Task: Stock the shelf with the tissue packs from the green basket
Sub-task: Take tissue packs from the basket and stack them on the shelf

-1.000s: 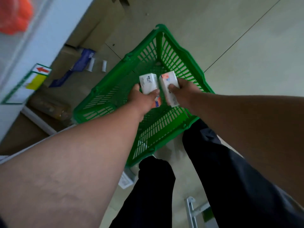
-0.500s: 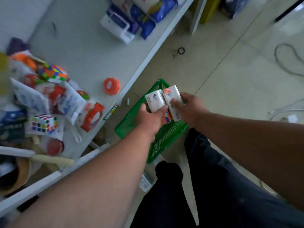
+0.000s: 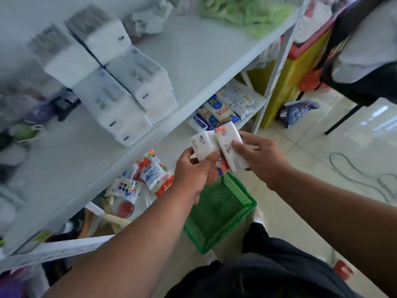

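My left hand (image 3: 194,171) grips a small white tissue pack (image 3: 202,147). Beside it, my right hand (image 3: 257,155) holds a second white tissue pack (image 3: 231,147) with an orange mark at its top. Both packs are raised in front of the white shelf (image 3: 189,100), level with its front edge. The green basket (image 3: 223,214) sits on the floor below my hands and looks empty where its inside shows. On the upper shelf board lie several large white tissue packs (image 3: 120,91), stacked in rows.
The lower shelf board holds puzzle cubes (image 3: 127,186), small packets (image 3: 154,175) and blue-and-white bags (image 3: 221,108). A yellow bin (image 3: 292,78) stands right of the shelf post. A black chair (image 3: 365,67) and a cable (image 3: 361,179) occupy the tiled floor at right.
Both hands have lifted the two tissue packs out of the basket up to the shelf. My view has risen from the floor to the upper shelf board.
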